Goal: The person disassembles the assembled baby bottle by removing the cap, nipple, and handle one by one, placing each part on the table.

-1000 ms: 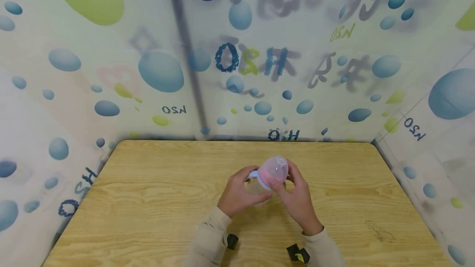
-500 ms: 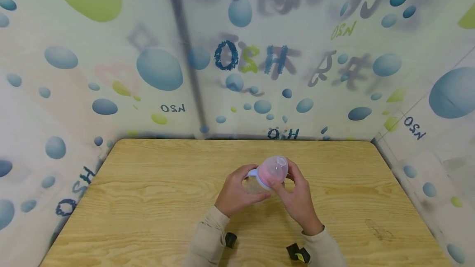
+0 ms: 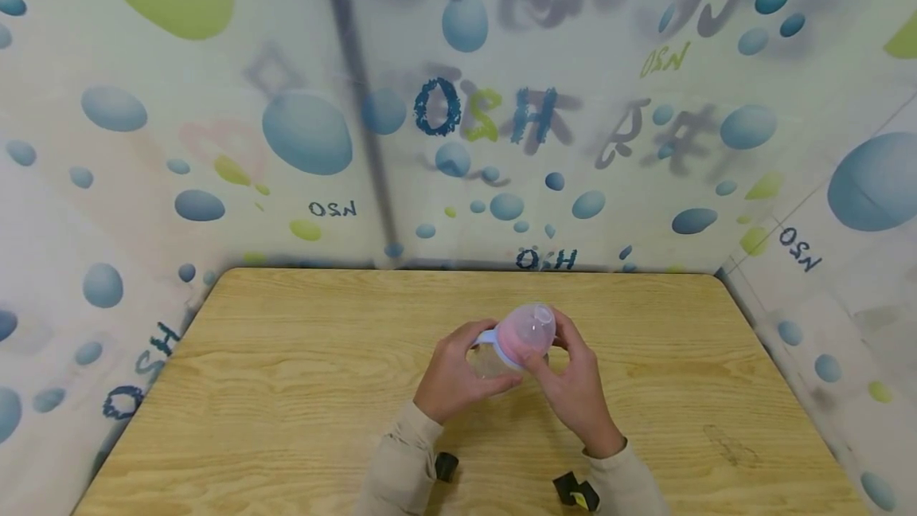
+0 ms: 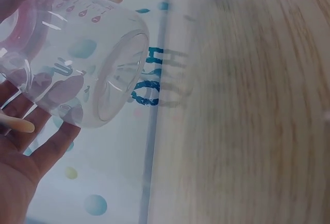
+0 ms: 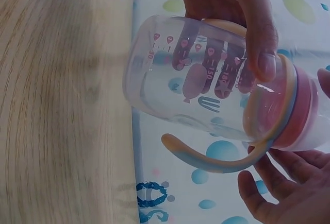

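A clear baby bottle (image 5: 175, 74) with printed pink measuring marks is held up in front of me, lying tilted. Its pink collar (image 3: 513, 338) carries a translucent domed cap (image 3: 536, 323), and a ring with curved side handles (image 5: 221, 165) sits just below the collar. My left hand (image 3: 458, 377) grips the bottle's body, the thumb on the near side. My right hand (image 3: 573, 385) holds the collar and cap end, with its thumb on the pink part and fingers round the far side. In the left wrist view, fingers show through the clear wall (image 4: 77, 64).
The bottle is above a wooden table (image 3: 301, 388). Small black pieces (image 3: 446, 467) show beside the left sleeve, and more black pieces (image 3: 575, 491) beside the right sleeve. Behind the table stands a wall (image 3: 458, 213) printed with blue and green drops; walls also flank both sides.
The head view has shifted slightly. Both hands keep their hold on the bottle in nearly the same place, with only a very slight change in its tilt.
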A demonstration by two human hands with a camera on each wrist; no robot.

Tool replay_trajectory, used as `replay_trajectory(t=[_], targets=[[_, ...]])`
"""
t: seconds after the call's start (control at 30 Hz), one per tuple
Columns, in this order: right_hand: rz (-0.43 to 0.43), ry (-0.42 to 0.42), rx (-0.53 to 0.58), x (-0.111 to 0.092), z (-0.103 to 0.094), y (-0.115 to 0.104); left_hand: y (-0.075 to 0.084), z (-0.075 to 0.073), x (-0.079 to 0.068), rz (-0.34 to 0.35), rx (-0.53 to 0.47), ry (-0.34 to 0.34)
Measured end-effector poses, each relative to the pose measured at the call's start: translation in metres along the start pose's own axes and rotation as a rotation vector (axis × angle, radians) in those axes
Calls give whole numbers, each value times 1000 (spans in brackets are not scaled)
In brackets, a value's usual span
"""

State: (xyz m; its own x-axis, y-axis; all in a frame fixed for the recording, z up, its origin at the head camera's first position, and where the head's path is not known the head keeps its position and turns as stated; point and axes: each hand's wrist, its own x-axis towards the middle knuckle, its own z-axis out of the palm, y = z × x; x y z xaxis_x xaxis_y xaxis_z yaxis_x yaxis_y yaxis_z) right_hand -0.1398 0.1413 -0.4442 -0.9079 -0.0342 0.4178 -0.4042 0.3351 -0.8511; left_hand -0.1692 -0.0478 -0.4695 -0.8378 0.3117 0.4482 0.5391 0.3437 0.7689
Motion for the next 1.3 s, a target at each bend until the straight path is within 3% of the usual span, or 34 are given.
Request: replay_trajectory(t=[0.73,1.3], targets=[[-4,15,-53,-1,2,2,-5,3,-2,43,5,32],[-6,64,-118,0,4,0,-7,5,-3,32,29,43]])
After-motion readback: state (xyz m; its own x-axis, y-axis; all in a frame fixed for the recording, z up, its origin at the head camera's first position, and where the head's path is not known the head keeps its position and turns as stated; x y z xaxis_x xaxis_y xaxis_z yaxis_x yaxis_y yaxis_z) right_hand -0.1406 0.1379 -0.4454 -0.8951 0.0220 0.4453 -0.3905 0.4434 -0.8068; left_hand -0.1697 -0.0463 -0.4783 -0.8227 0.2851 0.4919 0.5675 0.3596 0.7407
